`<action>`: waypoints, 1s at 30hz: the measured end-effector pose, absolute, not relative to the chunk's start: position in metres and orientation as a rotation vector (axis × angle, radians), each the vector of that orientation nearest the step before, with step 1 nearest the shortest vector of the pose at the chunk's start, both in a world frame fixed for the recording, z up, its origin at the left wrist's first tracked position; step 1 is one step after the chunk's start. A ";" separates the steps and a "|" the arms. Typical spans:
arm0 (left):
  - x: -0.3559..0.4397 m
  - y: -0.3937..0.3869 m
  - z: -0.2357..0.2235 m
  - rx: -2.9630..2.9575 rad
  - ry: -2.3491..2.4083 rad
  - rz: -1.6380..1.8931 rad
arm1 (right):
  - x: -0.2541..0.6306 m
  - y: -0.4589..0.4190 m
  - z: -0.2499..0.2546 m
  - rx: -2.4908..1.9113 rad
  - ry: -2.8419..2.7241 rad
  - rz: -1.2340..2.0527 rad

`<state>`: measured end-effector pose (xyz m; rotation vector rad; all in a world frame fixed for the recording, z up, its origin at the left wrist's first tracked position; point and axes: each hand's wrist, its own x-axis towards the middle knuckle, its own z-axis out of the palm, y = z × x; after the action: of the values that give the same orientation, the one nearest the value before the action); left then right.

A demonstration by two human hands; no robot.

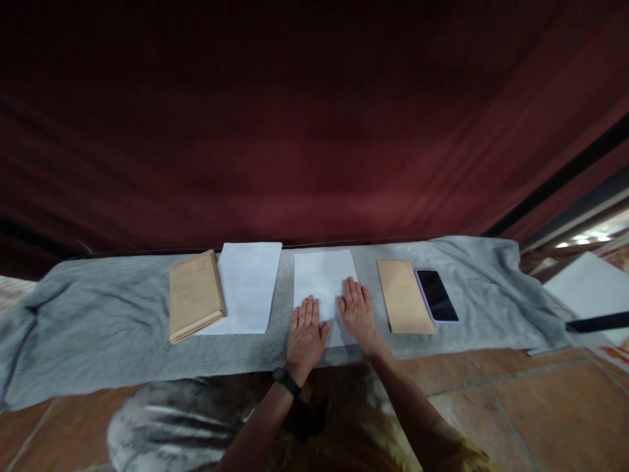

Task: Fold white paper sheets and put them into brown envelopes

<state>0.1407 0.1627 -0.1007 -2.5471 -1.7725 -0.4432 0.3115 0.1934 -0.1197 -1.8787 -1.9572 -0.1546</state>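
A white sheet of paper [324, 278] lies on a grey cloth [98, 328] in front of me. My left hand [305, 334] rests flat on the sheet's near left edge, fingers stretched out; a black band sits on that wrist. My right hand [357, 311] lies flat on the sheet's near right part, fingers together and extended. Neither hand holds anything.
Left of the sheet lie a second white sheet [248, 285] and a stack of brown envelopes [195, 295]. To the right are one brown envelope [404, 295] and a dark phone [436, 295]. A dark red curtain hangs behind. Tiled floor [515, 400] lies in front.
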 end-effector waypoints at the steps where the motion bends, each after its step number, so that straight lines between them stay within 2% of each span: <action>1: 0.140 0.163 -0.101 -2.543 -1.772 -0.444 | 0.307 0.191 -0.119 -1.887 -1.953 -0.145; 11: 0.139 0.162 -0.100 -2.552 -1.738 -0.420 | 0.278 0.144 -0.112 -1.830 -2.062 -0.053; 30: 0.139 0.163 -0.104 -2.484 -1.733 -0.386 | 0.286 0.141 -0.116 -1.892 -2.078 -0.087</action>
<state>0.1395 0.1632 -0.1042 -2.4842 -1.7331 -0.3865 0.2858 0.1410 -0.1163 -1.8916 -2.0779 -0.0868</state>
